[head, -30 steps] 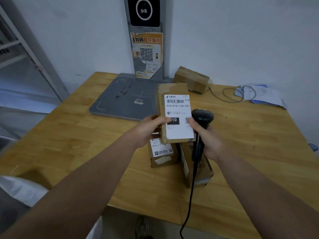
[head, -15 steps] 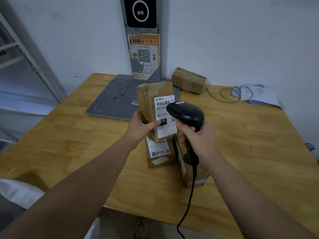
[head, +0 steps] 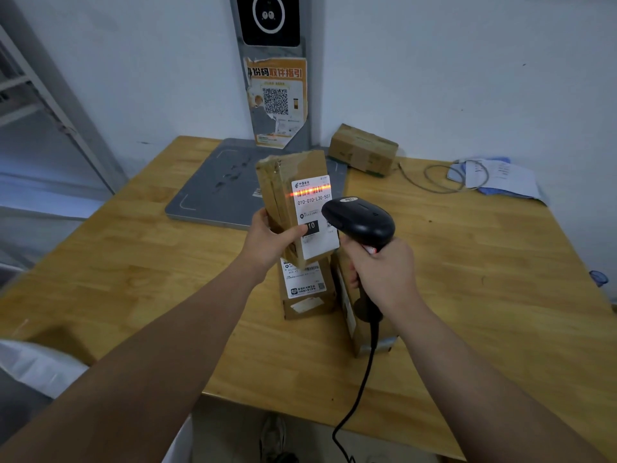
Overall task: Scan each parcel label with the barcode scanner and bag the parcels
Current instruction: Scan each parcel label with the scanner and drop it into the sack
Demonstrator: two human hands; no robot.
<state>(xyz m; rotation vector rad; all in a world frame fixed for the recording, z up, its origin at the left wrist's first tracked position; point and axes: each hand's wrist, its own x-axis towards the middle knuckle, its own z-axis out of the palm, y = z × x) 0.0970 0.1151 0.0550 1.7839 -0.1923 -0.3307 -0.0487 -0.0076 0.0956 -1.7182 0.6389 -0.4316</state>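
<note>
Both hands are busy: my left hand grips the lower part of a tall brown cardboard parcel, thumb pressed on its white shipping label, holding it upright above the wooden table. My right hand is clenched around the handle of the black corded barcode scanner, whose head points at the label from just to the right. An orange scan line lies across the barcode near the label's top, so I judge this to be the scanning step for this parcel. Next I should confirm the read, then carry the parcel to a bag; a white plastic bag edge shows at the near left. Two more labelled brown cartons stand on the table directly below my hands, and a small brown box sits far back by the wall, probably awaiting scans.
</note>
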